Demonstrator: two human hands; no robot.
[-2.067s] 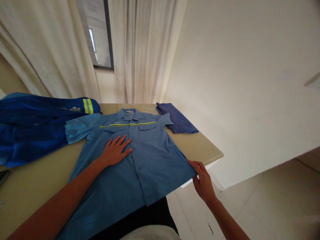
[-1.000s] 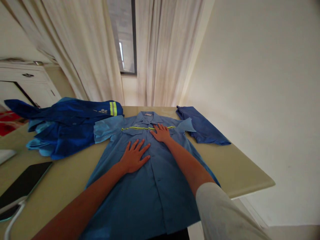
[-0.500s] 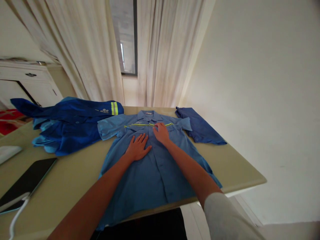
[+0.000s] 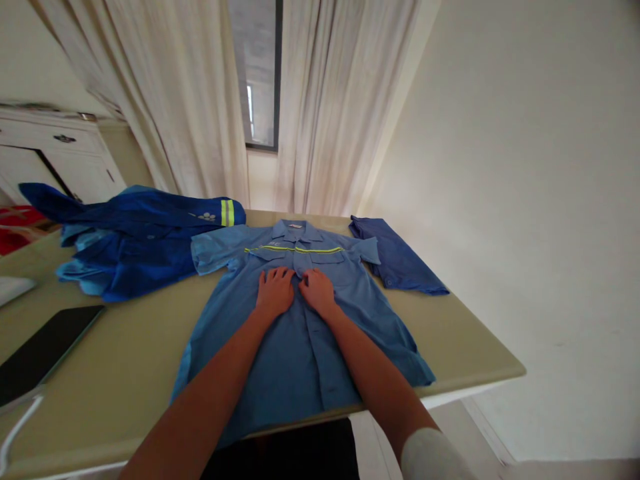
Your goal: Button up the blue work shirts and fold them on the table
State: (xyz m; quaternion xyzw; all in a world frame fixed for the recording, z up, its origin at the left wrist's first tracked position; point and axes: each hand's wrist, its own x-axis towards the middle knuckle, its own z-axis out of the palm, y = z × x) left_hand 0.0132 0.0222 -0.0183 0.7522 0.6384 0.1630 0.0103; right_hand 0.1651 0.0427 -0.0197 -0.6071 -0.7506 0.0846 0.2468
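A light blue short-sleeved work shirt (image 4: 280, 373) lies face up and spread out, its collar at the far side and a yellow-green stripe across the chest. My left hand (image 4: 276, 291) rests on it just below the chest pocket on the left, fingers apart and a little bent. Close beside it, my right hand (image 4: 318, 291) has its fingers curled at the front button placket, pinching the fabric there. The fingertips of that hand are partly hidden.
A heap of darker blue garments (image 4: 150, 247) with a reflective band lies at the left. Folded navy clothing (image 4: 400, 257) sits at the right by the wall. On the table (image 4: 135, 373) are a black phone (image 4: 47, 350) and a white cable (image 4: 17, 430). Curtains (image 4: 195, 100) hang behind.
My right hand has moved down from the chest stripe to the placket below. My left hand has shifted slightly up, and its fingers are less spread.
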